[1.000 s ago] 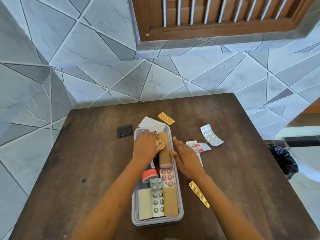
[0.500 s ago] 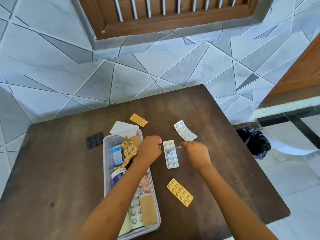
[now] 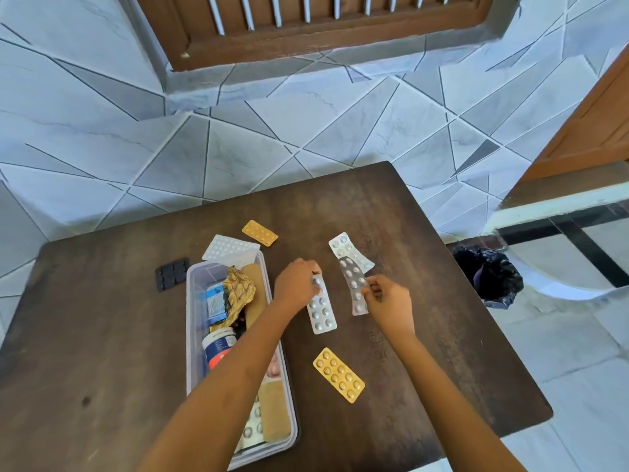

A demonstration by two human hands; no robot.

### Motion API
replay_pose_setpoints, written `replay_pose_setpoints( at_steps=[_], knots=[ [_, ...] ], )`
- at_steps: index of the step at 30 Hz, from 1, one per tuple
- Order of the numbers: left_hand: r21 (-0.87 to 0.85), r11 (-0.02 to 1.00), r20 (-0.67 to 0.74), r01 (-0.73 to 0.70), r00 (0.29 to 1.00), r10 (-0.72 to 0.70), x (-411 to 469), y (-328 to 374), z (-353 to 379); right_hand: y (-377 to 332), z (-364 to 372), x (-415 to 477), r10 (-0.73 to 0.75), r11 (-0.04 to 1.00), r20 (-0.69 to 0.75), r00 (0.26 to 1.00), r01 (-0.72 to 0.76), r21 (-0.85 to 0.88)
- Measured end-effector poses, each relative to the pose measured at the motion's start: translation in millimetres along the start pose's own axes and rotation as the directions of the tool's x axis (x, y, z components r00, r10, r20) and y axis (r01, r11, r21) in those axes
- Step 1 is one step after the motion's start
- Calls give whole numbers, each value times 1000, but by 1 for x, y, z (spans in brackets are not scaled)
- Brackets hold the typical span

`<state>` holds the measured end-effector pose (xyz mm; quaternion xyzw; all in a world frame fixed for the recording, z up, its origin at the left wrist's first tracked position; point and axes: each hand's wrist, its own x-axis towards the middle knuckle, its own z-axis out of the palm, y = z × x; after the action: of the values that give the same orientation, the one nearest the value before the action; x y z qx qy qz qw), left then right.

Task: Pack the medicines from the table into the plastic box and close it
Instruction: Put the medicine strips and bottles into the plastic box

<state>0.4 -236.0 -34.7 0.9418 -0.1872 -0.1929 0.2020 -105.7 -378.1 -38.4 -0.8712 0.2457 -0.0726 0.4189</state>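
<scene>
A clear plastic box (image 3: 192, 335) lies open on the dark wooden table (image 3: 102, 335), filled with blister strips, a blue-labelled bottle and crumpled gold foil. My left hand (image 3: 295, 284) pinches the top end of a silver blister strip (image 3: 322, 315) lying right of the box. My right hand (image 3: 388, 301) holds another silver strip (image 3: 354, 284) lifted and tilted. A white-silver strip (image 3: 350, 252) lies behind it. One gold strip (image 3: 338, 374) lies near me, another gold strip (image 3: 259, 233) at the back.
A white strip (image 3: 231, 248) rests by the box's far end, a black strip (image 3: 172, 274) left of it. A black bin bag (image 3: 486, 277) sits on the floor past the table's right edge. Tiled wall and a wooden window are behind.
Both hands left the box and went to the strips on its right. My right hand has lifted a silver strip off the table; my left hand has taken the end of the other.
</scene>
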Motion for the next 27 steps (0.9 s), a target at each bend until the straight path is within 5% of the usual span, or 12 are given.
replay_pose_setpoints(
  at_steps=[9, 14, 22, 27],
  knots=[
    [-44, 995, -332, 94, 938, -103, -59, -66, -132, -90, 41, -7, -208, 962, -3, 978, 205, 181],
    [-135, 978, -436, 160, 877, -204, -100, -104, -136, -125, 73, -24, -235, 947, 106, 966, 203, 249],
    [-198, 947, -381, 252, 871, -311, -106, -121, -74, -111, 91, -56, -290, 943, 285, 914, 324, -79],
    [-81, 959, -241, 273, 928, -284, -106, -120, -57, -106, 97, -75, -296, 754, 441, 848, 491, -437]
  ],
)
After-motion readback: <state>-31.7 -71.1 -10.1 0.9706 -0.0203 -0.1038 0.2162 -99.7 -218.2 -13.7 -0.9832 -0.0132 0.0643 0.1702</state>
